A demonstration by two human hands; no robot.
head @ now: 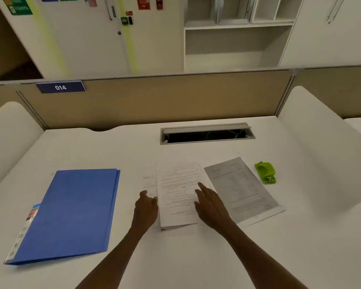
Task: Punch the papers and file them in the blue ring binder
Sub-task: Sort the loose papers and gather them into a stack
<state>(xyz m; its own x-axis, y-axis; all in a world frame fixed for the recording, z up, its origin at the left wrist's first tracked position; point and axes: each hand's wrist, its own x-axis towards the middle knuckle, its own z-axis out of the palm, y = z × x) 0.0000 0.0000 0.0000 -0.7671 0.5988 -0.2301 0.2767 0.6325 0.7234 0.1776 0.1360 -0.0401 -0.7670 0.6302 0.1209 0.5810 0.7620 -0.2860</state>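
papers: three printed sheets lie loose in the middle of the desk (196, 257). The top sheet (179, 195) is between the two hands, another sheet (149, 183) shows from under its left edge, and a grey sheet (241, 189) lies to the right, partly under it.
left hand (145, 207): at the left edge of the top sheet, fingers bent. I cannot tell if it pinches the edge or only touches it.
right hand (209, 206): flat on the top sheet, fingers straight, it presses and grips nothing.
long axis: the top sheet runs away from the person, a little tilted.
punch (266, 172): green, far right past the grey sheet, so the right hand is nearer.
binder (71, 211): blue, closed, flat on the left, nearer the left hand.
next move: probably gather the sheets into one stack.
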